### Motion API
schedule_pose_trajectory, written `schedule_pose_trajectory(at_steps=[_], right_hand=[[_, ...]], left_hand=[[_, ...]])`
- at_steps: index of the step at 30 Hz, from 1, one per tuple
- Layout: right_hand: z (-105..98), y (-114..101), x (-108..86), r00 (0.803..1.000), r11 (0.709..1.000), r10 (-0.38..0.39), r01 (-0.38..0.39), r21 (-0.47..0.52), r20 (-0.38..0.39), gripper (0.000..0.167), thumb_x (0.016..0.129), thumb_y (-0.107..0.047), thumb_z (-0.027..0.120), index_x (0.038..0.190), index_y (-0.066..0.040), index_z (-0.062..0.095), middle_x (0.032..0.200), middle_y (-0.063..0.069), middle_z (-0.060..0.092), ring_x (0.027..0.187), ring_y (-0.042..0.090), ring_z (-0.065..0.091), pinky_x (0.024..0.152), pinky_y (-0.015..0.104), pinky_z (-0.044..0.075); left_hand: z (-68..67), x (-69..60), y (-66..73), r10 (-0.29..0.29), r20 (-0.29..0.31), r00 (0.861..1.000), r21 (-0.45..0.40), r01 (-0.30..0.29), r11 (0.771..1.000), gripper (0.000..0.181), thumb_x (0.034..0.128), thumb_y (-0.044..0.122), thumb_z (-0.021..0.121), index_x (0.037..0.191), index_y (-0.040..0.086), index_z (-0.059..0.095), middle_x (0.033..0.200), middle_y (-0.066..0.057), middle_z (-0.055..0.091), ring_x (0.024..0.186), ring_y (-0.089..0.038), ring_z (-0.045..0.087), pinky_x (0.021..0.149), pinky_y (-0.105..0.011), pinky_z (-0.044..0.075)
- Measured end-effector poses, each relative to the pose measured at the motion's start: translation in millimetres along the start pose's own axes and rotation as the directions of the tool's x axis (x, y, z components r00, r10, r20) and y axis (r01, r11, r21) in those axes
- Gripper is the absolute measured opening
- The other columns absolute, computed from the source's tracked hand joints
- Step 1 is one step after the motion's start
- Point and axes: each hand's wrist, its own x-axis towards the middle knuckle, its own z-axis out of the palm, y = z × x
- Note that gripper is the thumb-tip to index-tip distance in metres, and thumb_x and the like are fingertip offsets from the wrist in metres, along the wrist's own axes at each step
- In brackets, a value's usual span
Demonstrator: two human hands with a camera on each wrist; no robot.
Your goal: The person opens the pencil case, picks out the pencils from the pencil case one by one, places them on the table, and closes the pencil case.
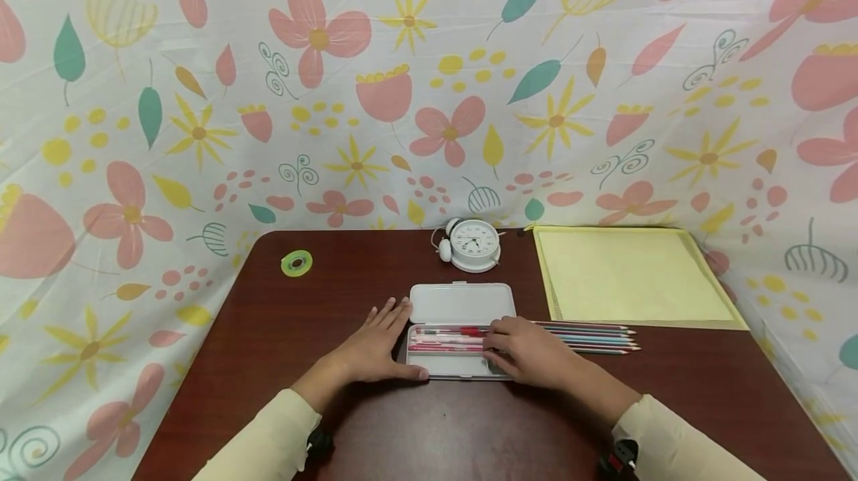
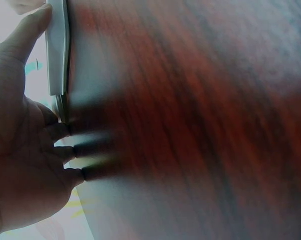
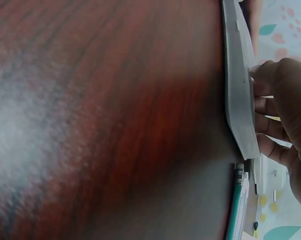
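A white pencil case (image 1: 445,366) lies open on the table, its lid (image 1: 461,304) folded back. Red and pink pens (image 1: 445,343) fill its rear part; a bare strip runs along the front. My left hand (image 1: 372,347) rests at the case's left end, fingers spread and straight, thumb along the front edge. In the left wrist view that thumb touches the case wall (image 2: 58,55). My right hand (image 1: 529,351) reaches over the case's right end with bent fingers inside it. The right wrist view shows the case's outer wall (image 3: 238,85) hiding those fingertips, so whether they pinch anything is unclear.
Several pencils (image 1: 596,339) lie side by side right of the case. A yellow pad (image 1: 637,272) is at the back right, a white alarm clock (image 1: 474,243) behind the case, and a green tape roll (image 1: 296,263) at the back left. A floral cloth (image 1: 429,94) hangs behind.
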Motion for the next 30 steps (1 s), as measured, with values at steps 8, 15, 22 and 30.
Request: schedule_pose_trajectory(at_steps=[8,15,22,30], right_hand=[[-1.7,-4.3,0.7,0.998,0.997,0.051,-0.052,0.052,0.025,0.007,0.102,-0.022,0.081,0.106,-0.017,0.082,0.1,-0.005,0.075,0.09,0.011,0.072,0.082,0.037,0.064],[-1.4,-4.9,0.6,0.995,0.994,0.091,-0.094,0.061,0.047,0.006,0.103,-0.026,0.08,0.105,-0.02,0.081,0.101,-0.006,0.069,0.088,0.007,0.065,0.079,0.034,0.062],[2.3,-6.1,-0.9,0.996,0.995,0.085,-0.087,0.058,0.03,0.008,0.103,-0.025,0.08,0.109,-0.02,0.081,0.103,-0.007,0.065,0.09,0.006,0.061,0.08,0.032,0.06],[3.4,-5.7,1.4,0.994,0.991,0.106,-0.107,0.081,0.025,0.019,0.102,-0.023,0.08,0.12,-0.018,0.08,0.115,-0.003,0.066,0.106,0.012,0.065,0.089,0.036,0.063]], left_hand=[[-0.7,-0.2,-0.5,-0.003,0.002,1.0,0.007,0.003,1.0,0.131,0.0884,0.082,0.074,0.178,0.008,0.015,0.187,-0.012,0.015,0.175,-0.037,0.01,0.14,-0.063,0.014],[-0.3,-0.8,-0.4,0.002,0.003,1.0,0.005,-0.002,1.0,0.131,0.0886,0.082,0.074,0.178,0.007,0.015,0.187,-0.012,0.014,0.175,-0.038,0.009,0.14,-0.063,0.014],[0.8,-1.8,0.7,-0.003,0.01,1.0,0.0,0.003,1.0,0.131,0.0882,0.084,0.073,0.179,0.009,0.014,0.188,-0.01,0.014,0.175,-0.036,0.009,0.14,-0.063,0.013],[-1.8,-1.2,1.4,0.003,0.006,1.0,-0.002,-0.003,1.0,0.131,0.0885,0.082,0.074,0.178,0.008,0.014,0.188,-0.011,0.013,0.175,-0.038,0.008,0.14,-0.063,0.012]])
